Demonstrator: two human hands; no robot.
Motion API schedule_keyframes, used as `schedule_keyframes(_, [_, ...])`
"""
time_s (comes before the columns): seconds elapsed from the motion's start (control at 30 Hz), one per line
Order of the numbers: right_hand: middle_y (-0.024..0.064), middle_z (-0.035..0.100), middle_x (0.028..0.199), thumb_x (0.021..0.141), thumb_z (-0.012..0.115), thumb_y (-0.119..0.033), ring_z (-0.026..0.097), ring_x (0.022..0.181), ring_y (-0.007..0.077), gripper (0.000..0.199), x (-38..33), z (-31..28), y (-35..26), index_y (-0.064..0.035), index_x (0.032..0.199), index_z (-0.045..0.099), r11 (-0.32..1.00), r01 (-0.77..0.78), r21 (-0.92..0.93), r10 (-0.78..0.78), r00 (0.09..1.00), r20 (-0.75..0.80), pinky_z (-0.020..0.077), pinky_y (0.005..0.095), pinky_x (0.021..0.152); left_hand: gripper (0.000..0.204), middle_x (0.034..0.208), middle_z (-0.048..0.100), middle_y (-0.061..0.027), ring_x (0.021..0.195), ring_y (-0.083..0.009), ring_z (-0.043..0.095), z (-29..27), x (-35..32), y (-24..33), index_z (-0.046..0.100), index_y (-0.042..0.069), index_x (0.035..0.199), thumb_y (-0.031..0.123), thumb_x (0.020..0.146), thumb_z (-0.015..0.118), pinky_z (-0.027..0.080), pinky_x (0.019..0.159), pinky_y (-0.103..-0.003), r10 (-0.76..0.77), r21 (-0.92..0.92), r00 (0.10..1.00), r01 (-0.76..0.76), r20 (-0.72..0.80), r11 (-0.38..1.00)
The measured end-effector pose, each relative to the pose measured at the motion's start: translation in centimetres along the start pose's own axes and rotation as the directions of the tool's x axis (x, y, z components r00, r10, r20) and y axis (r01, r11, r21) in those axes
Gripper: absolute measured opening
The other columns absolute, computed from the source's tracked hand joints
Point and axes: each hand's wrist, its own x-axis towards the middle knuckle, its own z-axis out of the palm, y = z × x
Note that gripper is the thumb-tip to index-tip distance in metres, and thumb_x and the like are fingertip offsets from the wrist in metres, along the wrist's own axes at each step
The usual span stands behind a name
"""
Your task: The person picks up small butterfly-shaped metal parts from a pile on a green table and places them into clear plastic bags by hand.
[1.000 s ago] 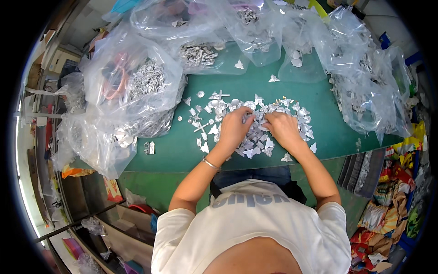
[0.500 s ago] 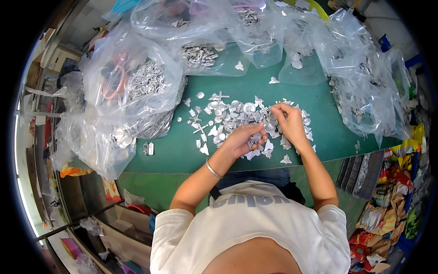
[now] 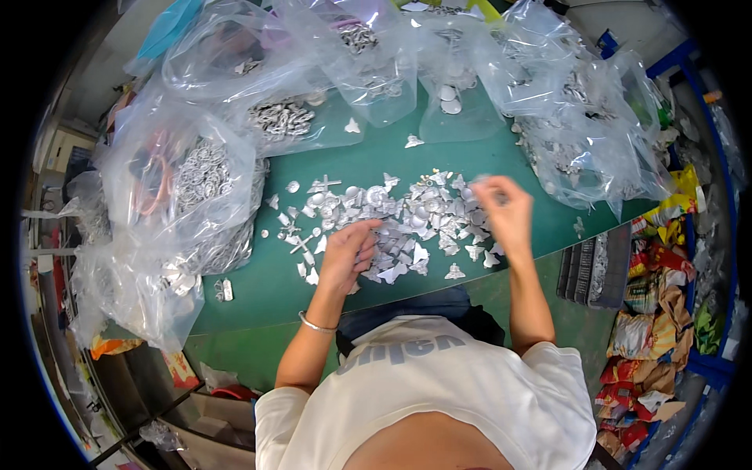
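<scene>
A loose pile of small silver metal castings (image 3: 427, 211) lies spread over the green tabletop (image 3: 486, 157). Flat winged shapes, round cups and crosses are among them, such as the cross (image 3: 300, 244) at the pile's left. My left hand (image 3: 349, 254) is over the front left of the pile with its fingers curled in; whatever they hold, if anything, is hidden. At the pile's right edge, my right hand (image 3: 507, 213) is raised with thumb and fingertips pinched together. A small silver piece (image 3: 480, 180), smeared by motion, shows at those fingertips.
Clear plastic bags of metal parts ring the table, including a large one (image 3: 204, 176) at left and others (image 3: 564, 149) at right. Two small pieces (image 3: 224, 290) lie near the front left. A grey crate (image 3: 595, 270) and colourful packages (image 3: 654, 313) are beyond the right edge.
My hands have moved apart: the left one leftward across the pile, the right one to the pile's right edge. The whole view has also shifted, so the table appears farther left.
</scene>
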Motion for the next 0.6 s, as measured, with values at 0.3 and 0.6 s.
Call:
schedule_keyframes(0.3, [0.0067, 0.061, 0.073, 0.085, 0.059, -0.019, 0.053, 0.065, 0.0115, 0.026, 5.5, -13.0, 8.7, 0.0063, 0.091, 0.060, 0.861, -0.149, -0.485, -0.115, 0.874, -0.473, 0.0436, 0.0265, 0.060, 0.022, 0.066, 0.043, 0.0016, 0.054, -0.0056, 0.039, 0.6, 0.4, -0.3, 0.054, -0.003, 0.102, 0.016, 0.092, 0.047, 0.028, 0.041, -0.015, 0.099, -0.122, 0.973, -0.126, -0.206, 0.984])
schedule_keyframes(0.6, [0.0007, 0.057, 0.062, 0.082, 0.061, -0.016, 0.047, 0.056, 0.0058, 0.018, -1.9, 0.9, -0.6, -0.0030, 0.095, 0.063, 0.995, -0.101, 0.013, 0.091, 0.939, 0.332, 0.0379, 0.0248, 0.050, 0.031, 0.056, 0.045, -0.0043, 0.050, -0.0136, 0.043, 0.0, -0.3, -0.4, 0.063, 0.003, 0.094, 0.014, 0.067, 0.075, 0.037, 0.047, -0.027, 0.504, 0.958, 0.864, -0.132, -0.014, 0.253])
